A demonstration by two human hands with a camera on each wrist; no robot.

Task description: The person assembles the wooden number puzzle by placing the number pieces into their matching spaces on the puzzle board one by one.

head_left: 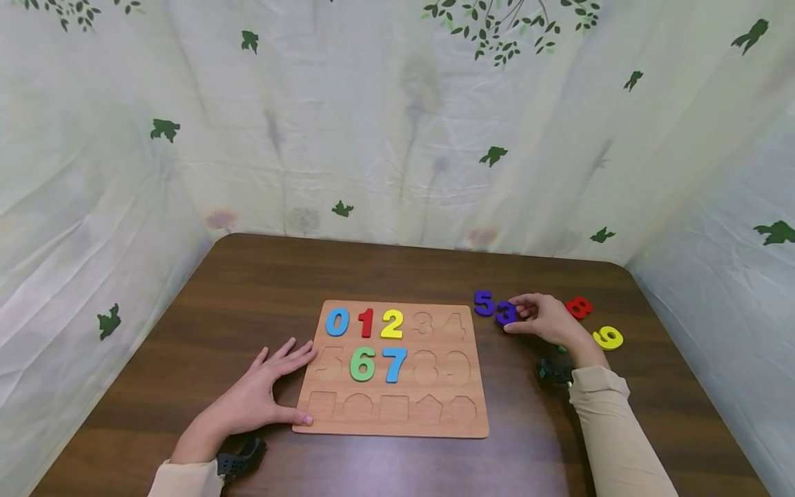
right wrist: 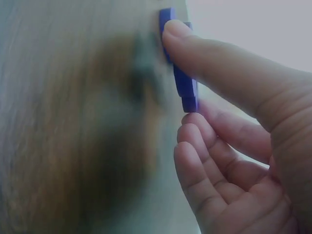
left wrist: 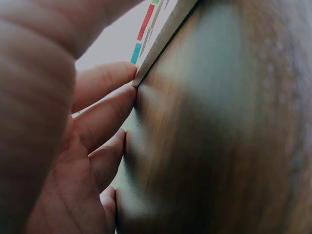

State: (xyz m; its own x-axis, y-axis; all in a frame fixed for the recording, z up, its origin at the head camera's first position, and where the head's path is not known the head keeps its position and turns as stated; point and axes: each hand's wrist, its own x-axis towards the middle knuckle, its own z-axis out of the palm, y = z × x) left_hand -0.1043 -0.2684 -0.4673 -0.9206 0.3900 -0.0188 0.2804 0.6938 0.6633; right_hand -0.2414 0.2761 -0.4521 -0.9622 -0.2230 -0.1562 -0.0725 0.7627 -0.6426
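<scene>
Cream sleeves (head_left: 621, 428) lead to a person's left hand (head_left: 261, 390), spread wide and gripping nothing, thumb on the near-left corner of a wooden number board (head_left: 394, 431), fingertips at its side, and a right hand (head_left: 549, 321) pinching a purple 3 (head_left: 506, 313) beyond the board's right edge. Just beside lies a purple 5 (head_left: 484, 301); around that hand are a red 8 (head_left: 579, 308), a yellow 9 (head_left: 617, 337) and a mostly hidden green piece (head_left: 562, 348). Set in the board are a blue 0 (head_left: 330, 322), red 1 (head_left: 366, 323) and yellow 2 (head_left: 392, 335), above a green 6 (head_left: 355, 364) and blue 7 (head_left: 394, 366); a carved 3 (head_left: 423, 323) and carved 4 (head_left: 455, 324) are readable.
</scene>
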